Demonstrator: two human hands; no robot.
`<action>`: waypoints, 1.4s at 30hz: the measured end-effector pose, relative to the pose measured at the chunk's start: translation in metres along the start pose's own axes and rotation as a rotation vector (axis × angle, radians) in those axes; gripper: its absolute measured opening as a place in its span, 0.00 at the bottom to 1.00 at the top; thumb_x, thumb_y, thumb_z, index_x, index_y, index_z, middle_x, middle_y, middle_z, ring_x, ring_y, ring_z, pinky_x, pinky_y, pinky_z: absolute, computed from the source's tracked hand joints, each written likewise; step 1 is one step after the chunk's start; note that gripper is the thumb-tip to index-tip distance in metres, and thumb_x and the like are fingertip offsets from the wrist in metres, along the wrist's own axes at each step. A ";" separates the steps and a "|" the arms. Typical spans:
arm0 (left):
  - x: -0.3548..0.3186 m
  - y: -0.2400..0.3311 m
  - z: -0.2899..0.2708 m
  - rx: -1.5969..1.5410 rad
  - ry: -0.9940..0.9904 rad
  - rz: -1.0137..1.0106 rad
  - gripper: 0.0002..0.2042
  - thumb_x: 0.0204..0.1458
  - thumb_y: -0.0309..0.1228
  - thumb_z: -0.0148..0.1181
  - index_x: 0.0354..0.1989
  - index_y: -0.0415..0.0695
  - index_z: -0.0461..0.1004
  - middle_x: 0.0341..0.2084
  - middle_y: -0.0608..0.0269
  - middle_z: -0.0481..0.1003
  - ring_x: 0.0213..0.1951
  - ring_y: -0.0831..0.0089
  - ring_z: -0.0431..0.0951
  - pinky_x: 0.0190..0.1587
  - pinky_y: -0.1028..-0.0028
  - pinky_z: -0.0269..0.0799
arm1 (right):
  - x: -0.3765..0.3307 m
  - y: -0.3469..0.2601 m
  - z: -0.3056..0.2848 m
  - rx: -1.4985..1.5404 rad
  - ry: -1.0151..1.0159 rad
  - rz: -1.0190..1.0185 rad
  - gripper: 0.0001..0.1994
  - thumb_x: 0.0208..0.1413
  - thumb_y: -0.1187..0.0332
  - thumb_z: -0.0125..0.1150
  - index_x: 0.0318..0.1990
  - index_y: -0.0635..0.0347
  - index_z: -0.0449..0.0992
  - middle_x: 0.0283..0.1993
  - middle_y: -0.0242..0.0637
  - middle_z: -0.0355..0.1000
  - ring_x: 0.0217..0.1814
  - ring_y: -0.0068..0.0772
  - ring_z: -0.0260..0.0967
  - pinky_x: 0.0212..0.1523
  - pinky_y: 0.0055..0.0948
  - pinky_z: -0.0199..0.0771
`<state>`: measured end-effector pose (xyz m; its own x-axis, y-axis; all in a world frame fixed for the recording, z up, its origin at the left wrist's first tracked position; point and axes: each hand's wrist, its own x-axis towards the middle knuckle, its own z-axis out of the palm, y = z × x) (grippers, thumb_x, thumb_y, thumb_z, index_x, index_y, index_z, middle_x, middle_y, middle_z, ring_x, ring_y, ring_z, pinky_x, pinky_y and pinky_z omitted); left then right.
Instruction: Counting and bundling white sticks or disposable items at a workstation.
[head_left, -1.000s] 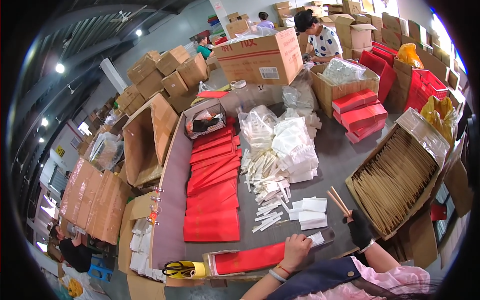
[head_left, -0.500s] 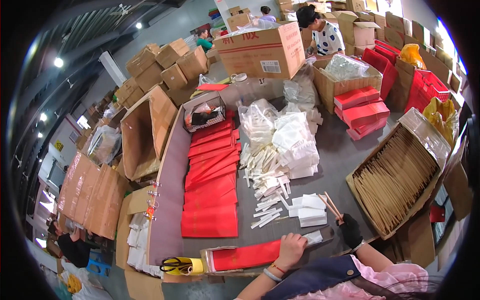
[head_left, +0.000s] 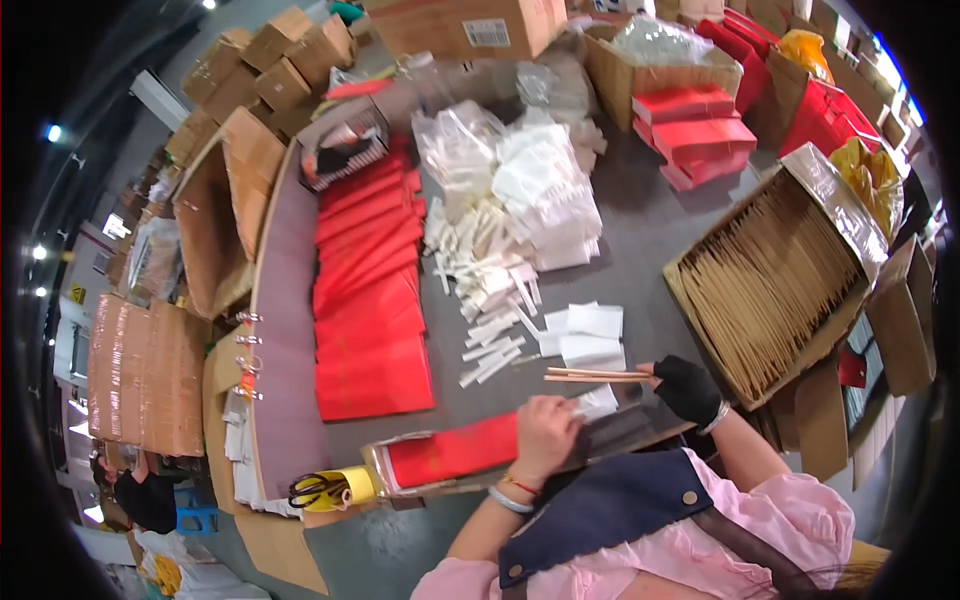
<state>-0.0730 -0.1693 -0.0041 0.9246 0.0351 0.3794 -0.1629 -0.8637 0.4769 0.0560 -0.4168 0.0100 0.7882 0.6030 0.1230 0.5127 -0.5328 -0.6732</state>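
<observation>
My right hand [head_left: 685,390], in a black fingerless glove, grips a pair of wooden chopsticks [head_left: 597,376] by one end. They lie level, pointing left above the near table edge. My left hand [head_left: 548,432] is bare, its fingers curled over the right end of a red paper sleeve [head_left: 455,450] lying in a shallow tray. What is under those fingertips is hidden. Beside them lies a small clear-and-white packet [head_left: 598,402]. Flat white packets [head_left: 590,335] rest just beyond the chopsticks. Overlapping red sleeves [head_left: 372,350] run in a row up the left side.
Loose white strips and packets [head_left: 550,190] are heaped mid-table. A carton of brown sticks [head_left: 770,280] stands at right, red bundles [head_left: 695,135] behind it. Black-handled scissors [head_left: 318,490] sit in a yellow holder [head_left: 358,484] at the near left corner. A raised board [head_left: 283,330] edges the left side.
The chopsticks have swung from nearly upright to level, pointing left. My right hand has turned toward my left hand, which stays at the sleeve. The whole view has shifted downward.
</observation>
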 end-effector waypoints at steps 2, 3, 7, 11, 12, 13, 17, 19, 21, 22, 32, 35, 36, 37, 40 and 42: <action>-0.004 -0.011 -0.017 -0.060 -0.082 -0.107 0.19 0.42 0.38 0.69 0.43 0.44 0.78 0.40 0.60 0.74 0.46 0.57 0.71 0.47 0.60 0.66 | -0.001 0.007 -0.006 0.017 -0.026 -0.015 0.11 0.53 0.65 0.61 0.45 0.50 0.81 0.30 0.40 0.70 0.34 0.43 0.71 0.36 0.39 0.72; -0.008 -0.017 -0.022 -0.069 -0.093 -0.111 0.19 0.42 0.38 0.69 0.43 0.44 0.78 0.40 0.60 0.74 0.46 0.57 0.71 0.47 0.60 0.66 | -0.005 0.019 -0.006 -0.019 -0.048 -0.054 0.12 0.53 0.64 0.62 0.45 0.49 0.81 0.29 0.39 0.70 0.33 0.42 0.71 0.35 0.39 0.72; -0.025 -0.029 -0.035 0.029 -0.186 -0.143 0.30 0.38 0.40 0.72 0.52 0.45 0.73 0.50 0.58 0.70 0.55 0.55 0.65 0.58 0.52 0.59 | -0.009 0.025 -0.005 -0.145 -0.218 -0.066 0.12 0.53 0.61 0.63 0.45 0.44 0.82 0.28 0.38 0.70 0.32 0.39 0.72 0.33 0.37 0.72; -0.033 -0.034 -0.037 0.058 -0.264 -0.131 0.32 0.37 0.41 0.73 0.53 0.44 0.73 0.53 0.58 0.70 0.56 0.55 0.64 0.61 0.51 0.56 | -0.008 0.031 -0.002 -0.319 -0.299 -0.094 0.12 0.52 0.58 0.63 0.44 0.39 0.81 0.28 0.37 0.70 0.33 0.40 0.72 0.33 0.37 0.72; -0.034 -0.036 -0.036 0.050 -0.267 -0.117 0.31 0.36 0.41 0.73 0.53 0.43 0.73 0.53 0.58 0.70 0.56 0.54 0.65 0.60 0.54 0.57 | -0.006 0.029 -0.003 -0.351 -0.299 -0.138 0.12 0.51 0.60 0.64 0.44 0.42 0.81 0.28 0.39 0.70 0.31 0.42 0.71 0.32 0.38 0.72; -0.037 -0.040 -0.031 0.050 -0.265 -0.121 0.31 0.36 0.41 0.73 0.53 0.43 0.73 0.53 0.58 0.70 0.56 0.54 0.65 0.60 0.54 0.57 | -0.003 0.027 -0.001 -0.383 -0.300 -0.187 0.13 0.50 0.62 0.66 0.44 0.45 0.81 0.27 0.40 0.70 0.30 0.44 0.71 0.32 0.40 0.71; -0.030 -0.036 -0.016 -0.047 -0.230 -0.128 0.32 0.35 0.40 0.73 0.52 0.43 0.73 0.52 0.58 0.71 0.54 0.54 0.66 0.59 0.56 0.59 | 0.012 0.011 0.040 -0.228 -0.223 -0.326 0.12 0.52 0.62 0.63 0.44 0.45 0.80 0.29 0.41 0.72 0.31 0.45 0.70 0.31 0.41 0.70; -0.020 -0.029 -0.023 -0.048 -0.223 -0.153 0.32 0.35 0.39 0.74 0.52 0.42 0.74 0.51 0.59 0.71 0.53 0.54 0.66 0.59 0.57 0.60 | 0.009 0.016 0.042 -0.241 -0.244 -0.297 0.12 0.51 0.63 0.63 0.44 0.46 0.80 0.30 0.41 0.72 0.32 0.46 0.71 0.32 0.41 0.70; -0.021 -0.024 -0.041 0.063 -0.200 -0.154 0.32 0.34 0.38 0.74 0.52 0.42 0.73 0.50 0.59 0.71 0.52 0.53 0.66 0.57 0.59 0.62 | 0.004 0.034 0.046 -0.167 -0.251 -0.222 0.10 0.51 0.67 0.63 0.43 0.49 0.79 0.33 0.41 0.74 0.37 0.46 0.71 0.37 0.41 0.71; -0.026 -0.027 -0.043 0.065 -0.200 -0.160 0.32 0.34 0.38 0.74 0.52 0.42 0.73 0.50 0.59 0.71 0.52 0.53 0.66 0.57 0.59 0.62 | 0.004 0.035 0.049 -0.164 -0.256 -0.225 0.10 0.51 0.67 0.63 0.43 0.49 0.79 0.33 0.41 0.74 0.37 0.46 0.71 0.37 0.41 0.71; -0.017 -0.018 -0.022 0.042 -0.287 -0.163 0.33 0.34 0.36 0.73 0.54 0.43 0.72 0.52 0.59 0.68 0.55 0.55 0.64 0.57 0.57 0.59 | 0.009 0.023 0.048 -0.093 -0.137 -0.156 0.07 0.48 0.65 0.65 0.35 0.53 0.80 0.36 0.37 0.76 0.43 0.45 0.72 0.44 0.40 0.73; -0.015 -0.017 -0.022 0.023 -0.279 -0.152 0.32 0.35 0.36 0.73 0.54 0.48 0.73 0.51 0.58 0.68 0.54 0.55 0.64 0.57 0.57 0.59 | 0.009 0.021 0.039 0.003 -0.106 -0.069 0.07 0.49 0.65 0.64 0.34 0.56 0.79 0.35 0.38 0.76 0.42 0.42 0.73 0.44 0.38 0.74; -0.014 -0.015 -0.023 0.040 -0.305 -0.139 0.31 0.35 0.36 0.73 0.54 0.52 0.73 0.50 0.58 0.68 0.54 0.55 0.64 0.56 0.56 0.60 | 0.008 0.020 0.042 0.003 -0.106 -0.066 0.07 0.49 0.65 0.64 0.34 0.56 0.79 0.35 0.38 0.76 0.42 0.42 0.73 0.44 0.38 0.74; -0.012 -0.013 -0.024 0.058 -0.328 -0.125 0.30 0.35 0.36 0.73 0.53 0.56 0.74 0.50 0.59 0.68 0.54 0.55 0.65 0.56 0.56 0.60 | 0.009 0.021 0.045 0.008 -0.118 -0.052 0.07 0.49 0.64 0.65 0.34 0.56 0.79 0.35 0.38 0.76 0.42 0.43 0.73 0.43 0.38 0.74; -0.011 -0.014 -0.024 0.064 -0.355 -0.121 0.29 0.36 0.36 0.73 0.53 0.61 0.74 0.49 0.59 0.68 0.53 0.55 0.65 0.55 0.56 0.60 | 0.010 0.021 0.047 0.038 -0.137 0.003 0.08 0.49 0.64 0.65 0.34 0.56 0.79 0.35 0.39 0.77 0.41 0.43 0.74 0.43 0.38 0.74; -0.009 -0.013 -0.025 0.067 -0.372 -0.126 0.29 0.36 0.36 0.73 0.53 0.60 0.74 0.49 0.59 0.67 0.53 0.55 0.64 0.55 0.56 0.60 | 0.011 0.019 0.048 0.062 -0.146 0.048 0.08 0.49 0.64 0.65 0.35 0.56 0.80 0.34 0.40 0.77 0.40 0.44 0.75 0.43 0.39 0.75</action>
<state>-0.0877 -0.1455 0.0056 0.9995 -0.0311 0.0018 -0.0287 -0.8958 0.4436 0.0583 -0.3916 -0.0364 0.7514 0.6597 -0.0143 0.4501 -0.5282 -0.7200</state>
